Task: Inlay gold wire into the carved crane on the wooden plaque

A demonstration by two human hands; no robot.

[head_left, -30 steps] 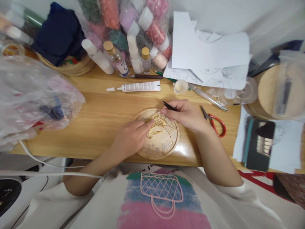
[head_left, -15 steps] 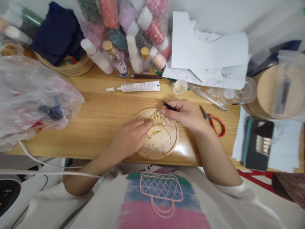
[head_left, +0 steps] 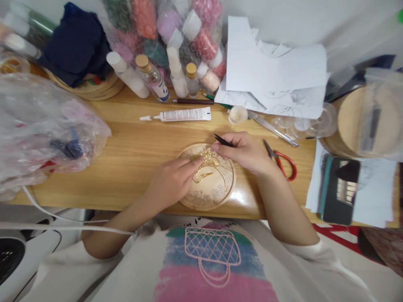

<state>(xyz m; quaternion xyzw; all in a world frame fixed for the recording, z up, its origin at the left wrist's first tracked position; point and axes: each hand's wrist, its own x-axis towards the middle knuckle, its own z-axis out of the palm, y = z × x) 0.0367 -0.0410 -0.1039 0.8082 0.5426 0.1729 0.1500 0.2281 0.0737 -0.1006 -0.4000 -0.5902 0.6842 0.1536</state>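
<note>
A round wooden disc (head_left: 217, 191) with a line drawing and a gold crane figure (head_left: 206, 165) lies at the desk's near edge. My left hand (head_left: 171, 180) rests on the disc's left side, fingers curled, its fingertips pressing on the gold figure. My right hand (head_left: 245, 153) lies over the disc's upper right and grips thin black tweezers (head_left: 223, 140), whose end sticks out to the upper left of the fingers. Its fingertips touch the top of the gold figure.
Red-handled scissors (head_left: 283, 161) lie right of my right hand. A white glue tube (head_left: 182, 114), a small cup (head_left: 237, 114), bottles (head_left: 153, 77) and a bag of thread spools stand behind. Papers (head_left: 277, 79) lie at back right, a plastic bag (head_left: 40, 130) at left, a phone (head_left: 341, 191) at right.
</note>
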